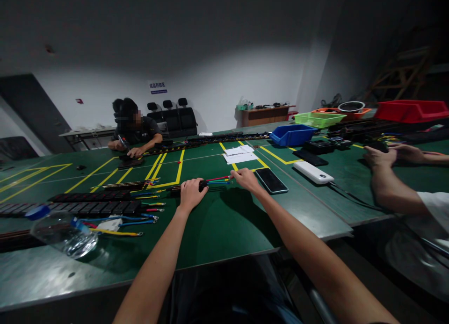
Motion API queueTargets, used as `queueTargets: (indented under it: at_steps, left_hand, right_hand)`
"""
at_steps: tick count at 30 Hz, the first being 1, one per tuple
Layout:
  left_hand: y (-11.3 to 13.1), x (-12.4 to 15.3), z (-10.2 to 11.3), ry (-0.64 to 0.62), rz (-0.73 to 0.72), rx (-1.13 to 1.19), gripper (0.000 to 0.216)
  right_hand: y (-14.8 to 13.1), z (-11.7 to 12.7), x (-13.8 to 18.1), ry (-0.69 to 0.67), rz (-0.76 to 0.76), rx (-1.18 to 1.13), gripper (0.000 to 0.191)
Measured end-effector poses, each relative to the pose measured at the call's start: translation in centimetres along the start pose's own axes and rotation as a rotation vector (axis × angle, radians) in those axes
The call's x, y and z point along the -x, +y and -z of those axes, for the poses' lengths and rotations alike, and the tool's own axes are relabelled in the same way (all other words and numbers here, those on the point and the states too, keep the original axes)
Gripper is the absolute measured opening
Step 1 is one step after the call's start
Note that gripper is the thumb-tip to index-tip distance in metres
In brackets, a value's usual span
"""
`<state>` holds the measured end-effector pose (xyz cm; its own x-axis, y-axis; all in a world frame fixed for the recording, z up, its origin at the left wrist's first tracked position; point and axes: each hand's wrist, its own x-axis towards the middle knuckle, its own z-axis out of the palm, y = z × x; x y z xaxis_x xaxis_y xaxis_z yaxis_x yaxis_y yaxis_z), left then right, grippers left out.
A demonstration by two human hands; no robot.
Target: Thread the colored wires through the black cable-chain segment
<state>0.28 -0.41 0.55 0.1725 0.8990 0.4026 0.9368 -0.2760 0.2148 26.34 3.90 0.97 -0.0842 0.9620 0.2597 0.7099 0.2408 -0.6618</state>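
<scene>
My left hand is closed over the end of a long black bar lying on the green table. Red, blue and green wires come out of that end toward my right. At their tips, my right hand is closed in a pinch on the wire ends. Just right of this hand lies a phone, screen up. To the left, more black segmented bars rest side by side, with coloured wires ending in ring terminals.
A clear water bottle with a blue cap stands at the near left. Papers, a white power bank and a blue bin are to the right. A co-worker's hands work at far right; another person leans over the far side.
</scene>
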Motion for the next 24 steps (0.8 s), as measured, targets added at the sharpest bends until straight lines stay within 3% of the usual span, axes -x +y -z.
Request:
queueTargets:
  at_steps: [4, 11, 17, 22, 24]
  left_hand:
    - [-0.12, -0.04, -0.08, 0.018, -0.004, -0.022, 0.042]
    - [-0.12, -0.03, -0.13, 0.000, 0.002, 0.002, 0.041]
    - [0.04, -0.03, -0.02, -0.005, 0.011, 0.013, 0.041]
    - [-0.01, -0.04, -0.10, -0.004, 0.011, 0.017, 0.041]
    - [-0.04, -0.03, -0.17, -0.003, 0.011, 0.019, 0.041]
  right_hand:
    - [0.21, -0.34, 0.10, -0.172, -0.004, 0.051, 0.046]
    - [-0.03, 0.01, -0.14, 0.058, 0.003, -0.001, 0.054]
    - [0.07, -0.24, 0.33, -0.156, -0.006, 0.099, 0.055]
    - [-0.49, 0.28, 0.42, 0.036, 0.043, 0.081, 0.053]
    - [-0.60, 0.36, 0.43, 0.049, 0.033, 0.067, 0.052]
